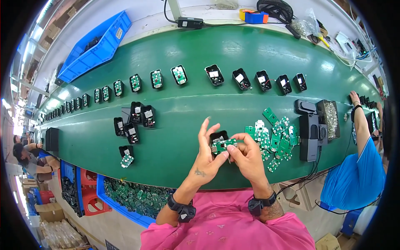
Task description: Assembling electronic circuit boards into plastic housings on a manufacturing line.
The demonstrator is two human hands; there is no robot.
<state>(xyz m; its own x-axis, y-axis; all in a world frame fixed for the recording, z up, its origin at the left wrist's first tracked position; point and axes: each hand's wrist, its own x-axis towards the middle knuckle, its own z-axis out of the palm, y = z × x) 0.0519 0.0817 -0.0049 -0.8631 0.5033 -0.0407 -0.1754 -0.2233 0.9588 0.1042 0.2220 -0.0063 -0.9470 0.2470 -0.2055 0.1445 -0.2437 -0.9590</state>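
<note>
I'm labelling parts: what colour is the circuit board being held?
The circuit board is green, clearest in the head view.

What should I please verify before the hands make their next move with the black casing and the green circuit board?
1. Casing supported: ok, the black casing is held between the left hand and the right hand.
2. Board gripped: ok, the right hand's fingers hold the right end of the green circuit board.
3. Board inside the casing: not ok, it lies across the opening.
4. Wiring under the board clear: cannot tell, board and fingers hide it.
5. More boards nearby: ok, a pile of green boards lies right of the right hand.
</note>
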